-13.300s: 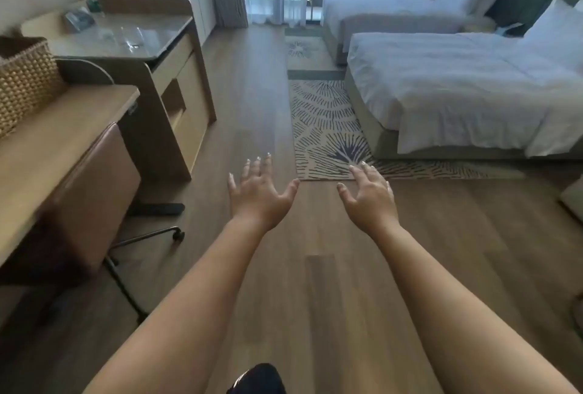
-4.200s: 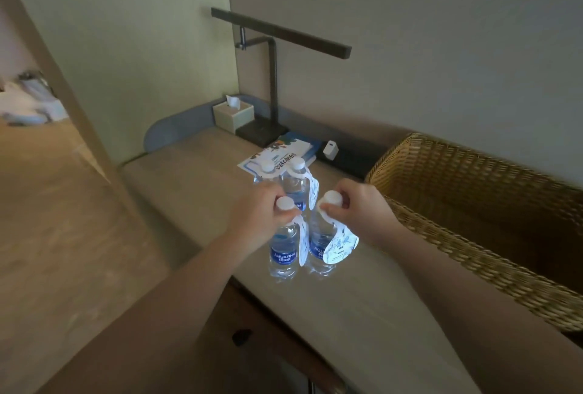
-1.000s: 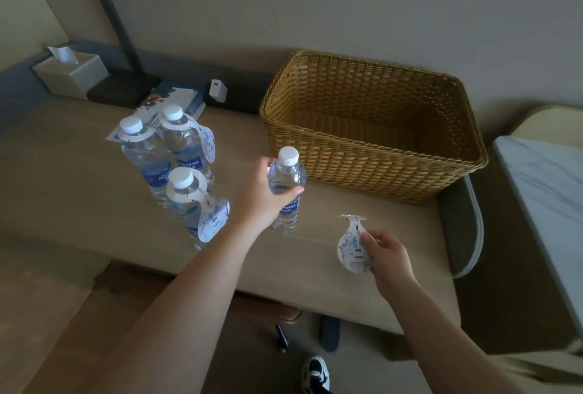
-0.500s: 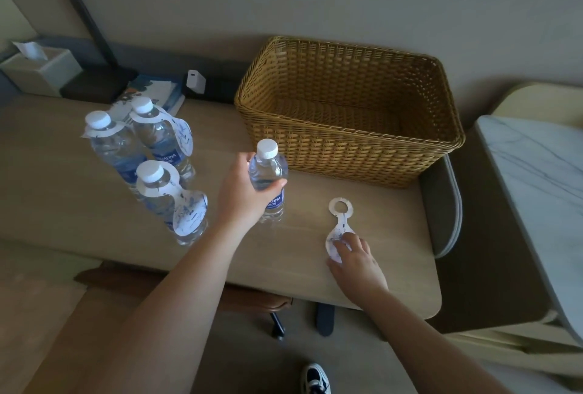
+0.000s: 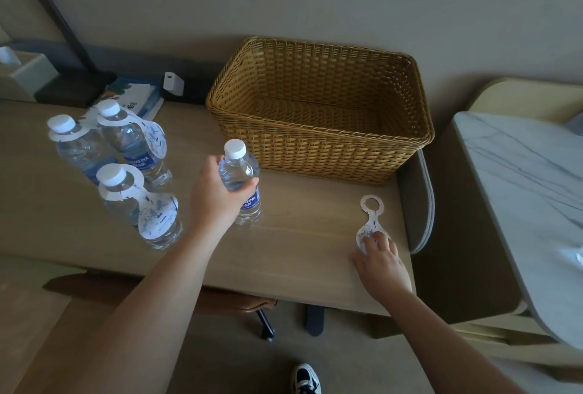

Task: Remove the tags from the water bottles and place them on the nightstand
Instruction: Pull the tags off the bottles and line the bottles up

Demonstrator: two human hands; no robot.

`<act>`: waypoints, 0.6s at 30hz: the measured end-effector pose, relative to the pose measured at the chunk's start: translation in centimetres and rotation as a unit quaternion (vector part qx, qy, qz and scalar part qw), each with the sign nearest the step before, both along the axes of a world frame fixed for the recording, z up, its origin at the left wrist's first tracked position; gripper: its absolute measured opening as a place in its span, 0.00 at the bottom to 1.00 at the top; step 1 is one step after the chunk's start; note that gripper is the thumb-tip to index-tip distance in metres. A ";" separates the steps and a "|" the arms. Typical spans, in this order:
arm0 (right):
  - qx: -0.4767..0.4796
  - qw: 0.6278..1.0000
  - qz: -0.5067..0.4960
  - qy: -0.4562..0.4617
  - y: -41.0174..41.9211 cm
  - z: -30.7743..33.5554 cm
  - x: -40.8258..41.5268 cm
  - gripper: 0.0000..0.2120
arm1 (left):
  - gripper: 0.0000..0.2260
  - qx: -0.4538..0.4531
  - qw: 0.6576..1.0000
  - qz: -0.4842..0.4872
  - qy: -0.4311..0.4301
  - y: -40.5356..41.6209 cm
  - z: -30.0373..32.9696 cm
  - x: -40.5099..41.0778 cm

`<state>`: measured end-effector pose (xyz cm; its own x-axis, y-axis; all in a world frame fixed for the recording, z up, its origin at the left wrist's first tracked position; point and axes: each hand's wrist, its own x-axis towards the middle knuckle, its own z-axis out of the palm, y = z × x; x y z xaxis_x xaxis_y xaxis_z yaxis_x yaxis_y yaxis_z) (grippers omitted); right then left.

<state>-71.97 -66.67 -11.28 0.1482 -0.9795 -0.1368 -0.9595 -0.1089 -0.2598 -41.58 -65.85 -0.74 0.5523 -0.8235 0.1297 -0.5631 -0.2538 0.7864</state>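
Our left hand (image 5: 217,195) is wrapped around 1 water bottle (image 5: 240,182). The fingers curl round its sides and the thumb is at the front. This bottle has no tag on its neck now, only its white cap. It stands on the desk (image 5: 293,255), just in front of the basket (image 5: 318,116). We think we hold it there to keep it away from the others, so we know which ones are done.

Our right hand (image 5: 381,264) lies low on the desk with the fingers a little spread. The fingertips (image 5: 372,240) press on the wide end of the loose tag (image 5: 369,220). The tag lies flat on the desk with its ring end pointing away from us. We think the hand pushes down so the thin paper stays flat and does not slide. It is well apart from the bottles, so it will not get mixed up with them.

3 more bottles (image 5: 132,179) stand close together on the left side of the desk. Each one has a tag (image 5: 151,217) looped over its neck, hanging down the side.

So we think 1 tag is off and 3 are left. Next we should let go of both things and reach for a bottle on the left. We cannot see a nightstand from here.
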 end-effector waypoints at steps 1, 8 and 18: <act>-0.001 1.000 -0.002 0.004 0.0 0.0 -0.4 0.25 | 0.25 0.003 1.000 -0.001 0.000 0.0 0.0 0.0; 0.039 0.999 0.016 -0.023 -0.7 -0.3 -2.3 0.28 | 0.25 0.009 1.000 0.000 -0.002 0.2 0.7 -0.1; 0.002 0.998 0.048 -0.038 -1.5 1.1 -2.5 0.26 | 0.26 0.019 1.000 0.002 0.007 0.3 1.0 -0.5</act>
